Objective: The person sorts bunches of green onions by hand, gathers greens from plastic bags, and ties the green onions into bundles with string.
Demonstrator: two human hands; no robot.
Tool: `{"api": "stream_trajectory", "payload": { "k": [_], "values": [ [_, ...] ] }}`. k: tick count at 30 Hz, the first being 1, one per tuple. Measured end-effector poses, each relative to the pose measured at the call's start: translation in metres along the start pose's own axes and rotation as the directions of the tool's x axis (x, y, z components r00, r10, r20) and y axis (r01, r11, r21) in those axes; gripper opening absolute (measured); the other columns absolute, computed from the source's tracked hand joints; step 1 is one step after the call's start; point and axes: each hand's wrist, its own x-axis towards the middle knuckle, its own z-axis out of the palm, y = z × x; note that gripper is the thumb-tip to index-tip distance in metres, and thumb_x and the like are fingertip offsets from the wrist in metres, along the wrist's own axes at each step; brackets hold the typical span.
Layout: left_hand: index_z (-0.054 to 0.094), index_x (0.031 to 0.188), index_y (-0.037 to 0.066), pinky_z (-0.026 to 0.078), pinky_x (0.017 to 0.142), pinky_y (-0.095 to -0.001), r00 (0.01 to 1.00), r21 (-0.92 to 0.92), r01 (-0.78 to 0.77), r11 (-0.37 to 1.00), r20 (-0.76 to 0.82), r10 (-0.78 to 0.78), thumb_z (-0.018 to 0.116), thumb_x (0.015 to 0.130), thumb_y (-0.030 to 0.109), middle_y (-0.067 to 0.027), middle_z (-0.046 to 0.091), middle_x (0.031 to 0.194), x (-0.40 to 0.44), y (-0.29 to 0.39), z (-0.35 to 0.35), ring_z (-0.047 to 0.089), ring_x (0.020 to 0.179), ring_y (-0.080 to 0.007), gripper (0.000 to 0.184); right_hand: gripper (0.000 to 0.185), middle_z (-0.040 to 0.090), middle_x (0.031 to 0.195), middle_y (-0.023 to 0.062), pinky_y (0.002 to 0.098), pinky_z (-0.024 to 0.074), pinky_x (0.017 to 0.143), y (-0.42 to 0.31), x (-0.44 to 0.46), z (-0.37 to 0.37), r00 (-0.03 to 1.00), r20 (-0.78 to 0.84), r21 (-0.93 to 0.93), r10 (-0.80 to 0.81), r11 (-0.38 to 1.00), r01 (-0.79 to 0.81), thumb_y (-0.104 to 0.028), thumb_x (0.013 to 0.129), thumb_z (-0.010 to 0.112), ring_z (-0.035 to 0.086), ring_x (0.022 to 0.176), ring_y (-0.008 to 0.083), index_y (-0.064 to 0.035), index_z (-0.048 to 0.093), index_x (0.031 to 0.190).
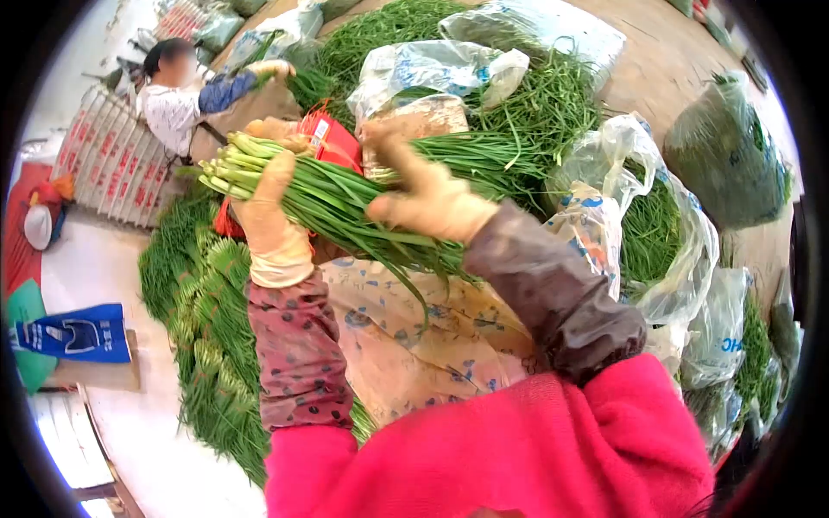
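My left hand (272, 229), in a pale rubber glove, is closed around a thick bunch of green chives (337, 205). The pale cut ends point to the upper left and the leaves trail to the lower right. My right hand (432, 194), gloved too and slightly blurred, is over the leafy part with thumb and fingers spread; whether it touches the leaves I cannot tell. Just behind the bunch is a red bundle (332, 142) with a white label and loose red strands. Under my arms lies a patterned plastic sheet (423, 337).
Bundled chives (216, 337) are piled along the left. A loose heap (553, 104) and clear plastic bags (432, 69) lie ahead. More filled bags (730, 151) stand at right. Another person (177, 104) sits at the upper left beside stacked white-and-red crates (112, 160).
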Motion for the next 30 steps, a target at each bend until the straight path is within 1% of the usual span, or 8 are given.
{"api": "stream_trajectory", "payload": {
  "k": [3, 4, 5, 10, 12, 14, 17, 30],
  "values": [
    [0.041, 0.131, 0.003, 0.052, 0.087, -0.0391, 0.991, -0.181, 0.108, 0.978, -0.056, -0.120, 0.064, 0.081, 0.000, -0.0151, 0.060, 0.106, 0.001, -0.006, -0.045, 0.061, 0.091, -0.0235, 0.055, 0.050, 0.050, 0.133, 0.0079, 0.0365, 0.0465, 0.096, 0.035, -0.003, -0.041, 0.982, -0.186, 0.269, -0.032, 0.960, 0.082, -0.036, 0.096, 0.052, 0.051, 0.120, 0.0225, -0.0148, 0.042, 0.139],
    [0.040, 0.132, 0.003, 0.051, 0.087, -0.0392, 0.981, -0.254, 0.160, 0.954, -0.068, -0.183, 0.064, 0.081, 0.002, -0.0153, 0.060, 0.106, 0.001, -0.009, -0.055, 0.061, 0.093, -0.0240, 0.056, 0.046, 0.054, 0.128, 0.0062, 0.0362, 0.0479, 0.094, 0.017, -0.011, -0.056, 0.964, -0.239, 0.260, 0.115, 0.964, -0.050, -0.035, 0.096, 0.051, 0.054, 0.114, 0.0214, -0.0130, 0.045, 0.136],
    [0.045, 0.127, 0.000, 0.050, 0.088, -0.0385, 0.994, -0.265, 0.067, 0.962, -0.065, -0.087, 0.065, 0.082, 0.007, -0.0150, 0.060, 0.106, -0.004, -0.012, -0.054, 0.060, 0.095, -0.0250, 0.049, 0.037, 0.061, 0.118, 0.0063, 0.0242, 0.0480, 0.086, 0.008, -0.019, -0.063, 0.917, -0.357, 0.349, 0.178, 0.936, -0.046, -0.020, 0.093, 0.060, 0.058, 0.106, 0.0147, -0.0069, 0.054, 0.127],
    [0.056, 0.111, -0.007, 0.049, 0.090, -0.0385, 0.986, -0.375, 0.091, 0.923, -0.095, -0.136, 0.065, 0.083, 0.012, -0.0132, 0.060, 0.105, -0.017, -0.015, -0.066, 0.059, 0.098, -0.0251, 0.035, 0.022, 0.067, 0.105, 0.0076, 0.0249, 0.0499, 0.082, -0.027, -0.060, -0.057, 0.912, -0.383, 0.310, 0.148, 0.950, -0.024, -0.004, 0.092, 0.053, 0.061, 0.091, 0.0125, -0.0001, 0.062, 0.112],
    [0.042, 0.132, 0.017, 0.046, 0.095, -0.0472, 0.986, -0.391, 0.121, 0.912, -0.060, -0.157, 0.056, 0.088, 0.007, -0.0109, 0.056, 0.106, -0.015, -0.019, -0.073, 0.057, 0.101, -0.0260, 0.047, 0.019, 0.068, 0.104, 0.0109, 0.0271, 0.0519, 0.078, -0.039, -0.070, -0.044, 0.988, -0.145, 0.098, -0.058, 0.992, 0.073, 0.000, 0.087, 0.056, 0.065, 0.090, 0.0163, -0.0016, 0.063, 0.105],
    [0.041, 0.132, 0.015, 0.047, 0.095, -0.0465, 0.990, -0.295, 0.059, 0.954, -0.108, -0.095, 0.056, 0.088, 0.006, -0.0111, 0.057, 0.106, -0.014, -0.023, -0.070, 0.057, 0.101, -0.0259, 0.047, 0.021, 0.068, 0.101, 0.0095, 0.0308, 0.0531, 0.075, -0.039, -0.067, -0.028, 0.961, 0.111, -0.224, -0.253, 0.936, 0.272, -0.002, 0.083, 0.058, 0.067, 0.089, 0.0216, -0.0060, 0.065, 0.103],
    [0.041, 0.133, 0.015, 0.051, 0.088, -0.0465, 0.990, -0.235, 0.059, 0.970, -0.108, -0.086, 0.059, 0.086, 0.004, -0.0146, 0.060, 0.106, -0.011, -0.032, -0.071, 0.061, 0.096, -0.0283, 0.051, 0.025, 0.064, 0.103, 0.0068, 0.0403, 0.0521, 0.068, -0.024, -0.057, 0.000, 0.963, 0.194, -0.594, -0.186, 0.759, 0.266, -0.011, 0.080, 0.056, 0.064, 0.084, 0.0295, -0.0109, 0.063, 0.104],
    [0.041, 0.132, 0.013, 0.053, 0.084, -0.0409, 0.979, -0.231, 0.088, 0.969, -0.160, -0.127, 0.060, 0.084, 0.003, -0.0136, 0.062, 0.104, -0.022, -0.037, -0.039, 0.062, 0.094, -0.0260, 0.053, 0.032, 0.046, 0.129, 0.0174, 0.0429, 0.0511, 0.076, 0.003, -0.057, 0.013, 0.999, 0.033, -0.652, 0.002, 0.758, 0.020, -0.021, 0.078, 0.063, 0.062, 0.089, 0.0332, -0.0055, 0.062, 0.105]
  ]
}}
